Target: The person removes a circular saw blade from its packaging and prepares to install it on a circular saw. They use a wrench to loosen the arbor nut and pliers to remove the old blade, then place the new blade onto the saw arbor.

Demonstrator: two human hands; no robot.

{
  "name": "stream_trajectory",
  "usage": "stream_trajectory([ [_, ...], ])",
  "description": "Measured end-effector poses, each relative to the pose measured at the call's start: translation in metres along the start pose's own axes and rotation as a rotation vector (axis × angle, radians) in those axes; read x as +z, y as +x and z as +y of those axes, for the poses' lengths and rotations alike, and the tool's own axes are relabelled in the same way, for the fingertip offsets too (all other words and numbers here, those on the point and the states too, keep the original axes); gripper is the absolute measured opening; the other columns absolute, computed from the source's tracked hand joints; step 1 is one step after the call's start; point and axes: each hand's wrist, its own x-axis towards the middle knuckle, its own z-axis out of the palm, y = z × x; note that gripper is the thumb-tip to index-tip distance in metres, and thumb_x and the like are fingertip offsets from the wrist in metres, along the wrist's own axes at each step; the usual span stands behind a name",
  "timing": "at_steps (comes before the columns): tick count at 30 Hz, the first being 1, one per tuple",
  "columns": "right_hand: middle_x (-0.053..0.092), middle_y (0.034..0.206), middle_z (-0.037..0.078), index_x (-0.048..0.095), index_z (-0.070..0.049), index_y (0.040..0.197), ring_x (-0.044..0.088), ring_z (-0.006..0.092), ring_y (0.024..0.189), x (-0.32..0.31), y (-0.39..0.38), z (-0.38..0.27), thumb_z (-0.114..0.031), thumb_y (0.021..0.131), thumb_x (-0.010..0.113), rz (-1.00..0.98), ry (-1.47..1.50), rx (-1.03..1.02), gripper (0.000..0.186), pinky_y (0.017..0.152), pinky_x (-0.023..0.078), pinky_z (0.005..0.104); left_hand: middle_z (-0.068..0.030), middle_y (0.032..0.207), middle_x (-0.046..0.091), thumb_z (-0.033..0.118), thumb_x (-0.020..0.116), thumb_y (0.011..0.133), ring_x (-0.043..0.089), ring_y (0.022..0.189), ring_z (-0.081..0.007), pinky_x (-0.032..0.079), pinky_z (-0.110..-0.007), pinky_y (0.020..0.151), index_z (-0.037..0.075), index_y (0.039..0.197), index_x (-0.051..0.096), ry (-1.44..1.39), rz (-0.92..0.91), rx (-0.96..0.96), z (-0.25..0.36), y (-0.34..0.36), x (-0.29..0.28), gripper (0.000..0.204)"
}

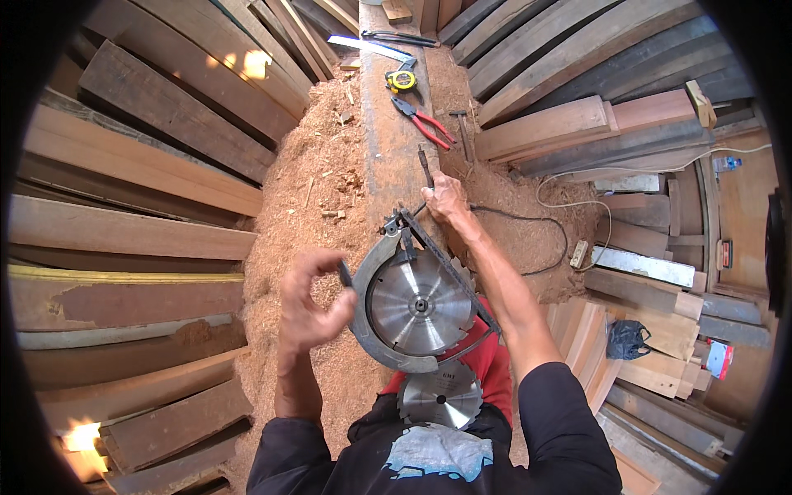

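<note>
Left hand (307, 301) on circular saw (417, 301)

I saw the circular saw (417, 301) lying on a long plank (388, 157), a loose saw blade (440, 398) just nearer me. Pliers (422, 121) and a tape measure (402, 79) lay farther along it. Sawdust (318, 181) was heaped left, stacked boards (132, 206) beyond.

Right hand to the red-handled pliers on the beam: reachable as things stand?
Probably yes. The right hand rests on the beam just short of the red-handled pliers, holding what looks like a small dark tool. Only bare wood lies between them. It would likely have to put that tool down first.
</note>
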Motion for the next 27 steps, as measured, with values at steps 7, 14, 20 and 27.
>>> stream_trajectory([
  [7,0.068,0.104,0.023,0.067,-0.002,0.111,0.065,0.0422,0.104,0.016,0.0,-0.012,-0.027,0.085,0.078,0.143,-0.136,-0.047,0.037,0.089,0.054,0.0517,-0.0153,0.105,0.066,0.016,0.073,0.078,0.066,0.092,-0.0257,0.054,-0.038,0.083,0.004,0.115,0.069,0.432,0.057,-0.223,-0.123,0.082,0.029,0.04],
  [14,0.07,0.102,0.02,0.07,-0.006,0.111,0.066,0.0392,0.096,-0.011,-0.024,-0.018,-0.027,0.092,0.07,0.15,-0.043,-0.126,0.029,0.086,0.053,0.0521,-0.0208,0.104,0.058,0.017,0.075,0.077,0.059,0.098,-0.0382,0.051,-0.048,0.09,0.003,0.113,0.066,0.521,-0.18,-0.128,-0.183,0.102,0.089,0.04],
  [20,0.074,0.098,0.007,0.07,0.001,0.112,0.065,0.0102,0.082,-0.104,-0.106,-0.035,-0.03,0.103,0.062,-0.342,0.87,0.121,0.033,0.073,0.052,0.0266,-0.0191,0.112,0.058,0.018,0.079,0.081,0.056,0.105,-0.0343,0.048,-0.046,0.096,0.007,0.125,0.065,0.541,-0.259,-0.138,-0.199,0.097,0.1,0.048],
  [27,0.068,0.092,-0.002,0.07,0.002,0.111,0.059,0.0026,0.079,-0.109,-0.17,-0.024,-0.026,0.101,0.07,-0.507,1.137,0.045,0.03,0.066,0.05,0.0216,-0.0282,0.134,0.059,0.04,0.066,0.099,0.065,0.114,-0.0356,0.054,-0.044,0.098,0.004,0.151,0.045,-0.146,0.046,-0.27,-0.074,0.05,0.053,0.066],
])
